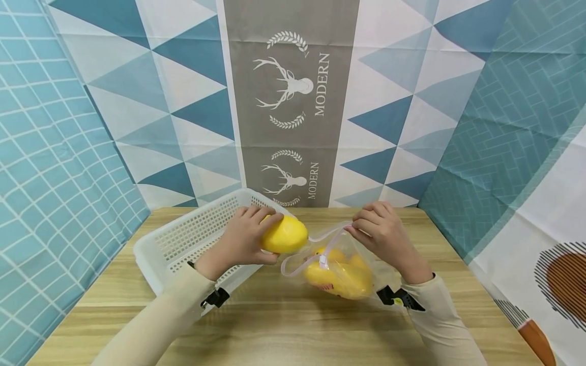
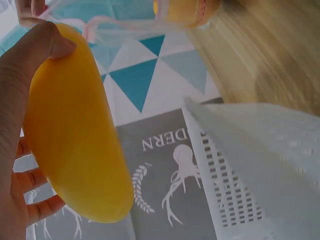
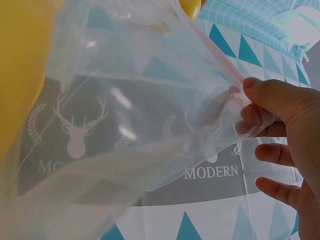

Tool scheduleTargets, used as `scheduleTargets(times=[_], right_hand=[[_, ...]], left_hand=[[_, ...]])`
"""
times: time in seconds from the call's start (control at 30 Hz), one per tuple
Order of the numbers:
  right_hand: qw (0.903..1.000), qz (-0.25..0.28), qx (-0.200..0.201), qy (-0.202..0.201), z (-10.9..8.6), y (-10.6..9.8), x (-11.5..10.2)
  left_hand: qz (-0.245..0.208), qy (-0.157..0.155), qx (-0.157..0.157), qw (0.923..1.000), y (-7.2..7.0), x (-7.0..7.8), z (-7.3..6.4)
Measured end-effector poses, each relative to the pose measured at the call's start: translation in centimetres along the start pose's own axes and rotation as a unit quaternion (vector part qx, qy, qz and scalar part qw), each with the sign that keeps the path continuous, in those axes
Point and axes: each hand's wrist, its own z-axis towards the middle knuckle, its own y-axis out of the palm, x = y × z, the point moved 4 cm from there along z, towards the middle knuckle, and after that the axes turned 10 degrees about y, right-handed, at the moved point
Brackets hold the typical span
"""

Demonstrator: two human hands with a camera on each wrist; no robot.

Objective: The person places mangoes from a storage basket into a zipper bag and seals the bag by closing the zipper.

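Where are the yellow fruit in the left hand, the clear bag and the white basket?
Yellow fruit (image 1: 286, 236): head view, on the middle of its exposed side.
Clear bag (image 3: 130, 130): right wrist view, on its transparent side.
White basket (image 1: 189, 239): head view, on its perforated wall.

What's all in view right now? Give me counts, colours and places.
mango-shaped item: one, yellow, in the left hand near the bag's mouth
yellow items: several, exact count unclear, inside the bag
zip bag: one, clear with pink rim, right of the basket
basket: one, white, left side of the table
table: one, light wood-grain, beneath everything
wall coverings: several, blue, white, grey and teal patterns, behind and at the sides
wrist straps: two, black, one per wrist
sleeves: two, cream, on the forearms
left hand: one, holding the mango-shaped item
right hand: one, pinching the bag's rim
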Motion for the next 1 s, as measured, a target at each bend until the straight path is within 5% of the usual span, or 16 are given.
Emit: scheduleTargets(times=[0.43, 1.0], right_hand=[[1.0, 0.004, 0.001, 0.0, 0.0, 0.0, 0.0], [1.0, 0.007, 0.002, -0.004, 0.0, 0.1, -0.2]], left_hand=[[0.015, 0.009, 0.012, 0.9998, 0.4, 1.6, 0.1], [0.116, 0.053, 0.058, 0.9902, 0.4, 3.9, 1.7]])
